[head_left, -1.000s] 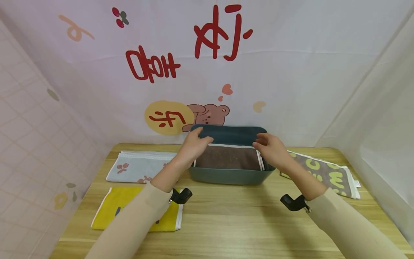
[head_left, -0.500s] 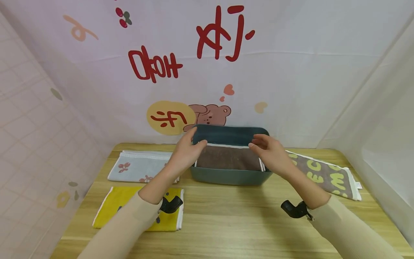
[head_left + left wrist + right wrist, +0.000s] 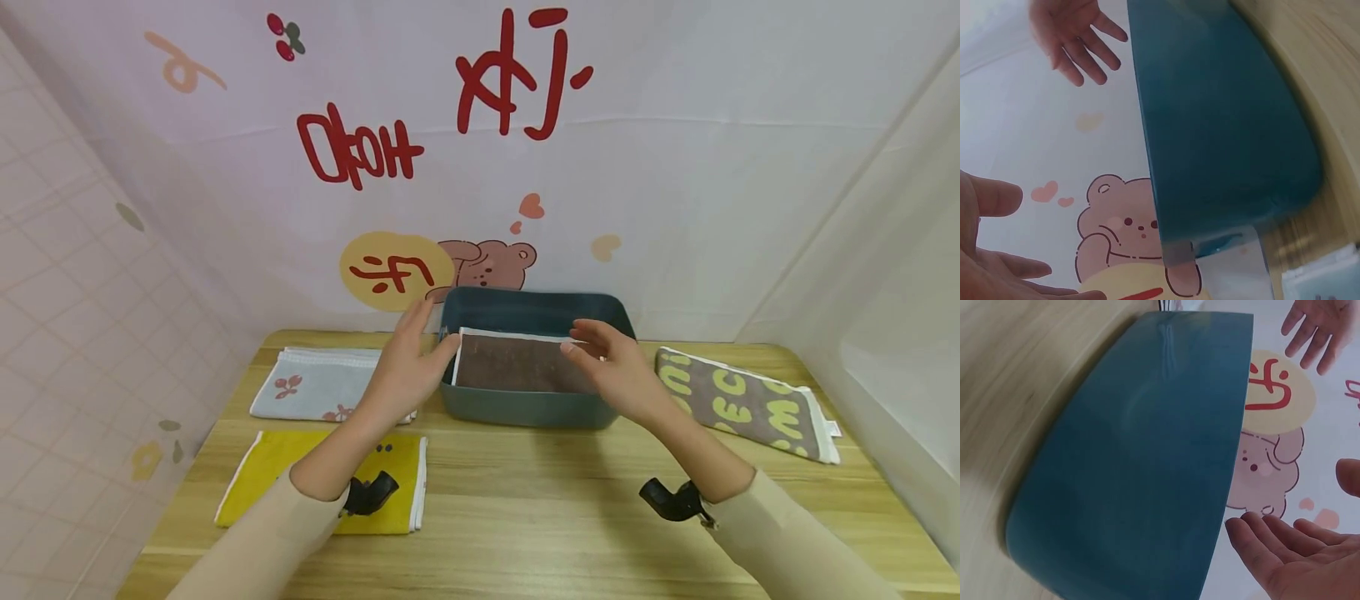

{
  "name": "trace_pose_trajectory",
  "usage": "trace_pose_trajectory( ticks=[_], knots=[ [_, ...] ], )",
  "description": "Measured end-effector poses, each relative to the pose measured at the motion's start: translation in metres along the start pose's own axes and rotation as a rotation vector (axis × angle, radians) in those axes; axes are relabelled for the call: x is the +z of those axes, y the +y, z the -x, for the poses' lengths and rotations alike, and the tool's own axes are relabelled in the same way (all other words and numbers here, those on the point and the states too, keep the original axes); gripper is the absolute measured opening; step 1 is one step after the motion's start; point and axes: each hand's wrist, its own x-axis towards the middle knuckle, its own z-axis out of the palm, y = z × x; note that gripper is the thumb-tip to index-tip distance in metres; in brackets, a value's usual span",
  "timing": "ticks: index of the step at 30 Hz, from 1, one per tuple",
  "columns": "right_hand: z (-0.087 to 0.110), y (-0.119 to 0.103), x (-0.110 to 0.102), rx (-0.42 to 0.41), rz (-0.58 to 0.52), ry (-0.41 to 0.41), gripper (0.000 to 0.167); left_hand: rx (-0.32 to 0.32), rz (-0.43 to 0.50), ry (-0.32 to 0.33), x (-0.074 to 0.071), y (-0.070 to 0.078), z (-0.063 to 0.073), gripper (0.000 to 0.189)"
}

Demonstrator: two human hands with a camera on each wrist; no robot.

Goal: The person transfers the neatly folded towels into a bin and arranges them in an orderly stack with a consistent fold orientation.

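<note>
A teal storage bin (image 3: pixel 527 408) stands against the back wall. Inside it lies a folded brown towel (image 3: pixel 510 363) with white edging. At the bin's left end is my left hand (image 3: pixel 405 367), fingers extended and holding nothing. My right hand (image 3: pixel 621 371) hovers over the front right part of the bin, its fingers loosely bent with nothing between them, and covers the towel's right end. In the left wrist view the bin's outer wall (image 3: pixel 1222 125) shows apart from the fingers. The right wrist view shows the relaxed right hand (image 3: pixel 1297 556) beside the bin's rim.
To the left, a pale blue folded towel (image 3: pixel 318 387) with cherries lies behind a yellow folded towel (image 3: pixel 300 467). A grey towel (image 3: pixel 750 404) with yellow-green letters lies on the right. A printed white cloth (image 3: pixel 675 183) covers the back wall behind the wooden table (image 3: pixel 517 517).
My left hand has drawn left and toward me, off the bin's left rim. The right hand has shifted slightly left and nearer. The bin and towels have stayed in place.
</note>
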Motion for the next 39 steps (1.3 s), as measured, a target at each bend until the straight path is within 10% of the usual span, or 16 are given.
trace_pose_trajectory(
  ticks=[39],
  knots=[
    [0.032,-0.024,0.085,-0.277,-0.138,-0.005,0.051,-0.077,-0.304,0.078,-0.063,-0.082,0.072,0.089]
  ],
)
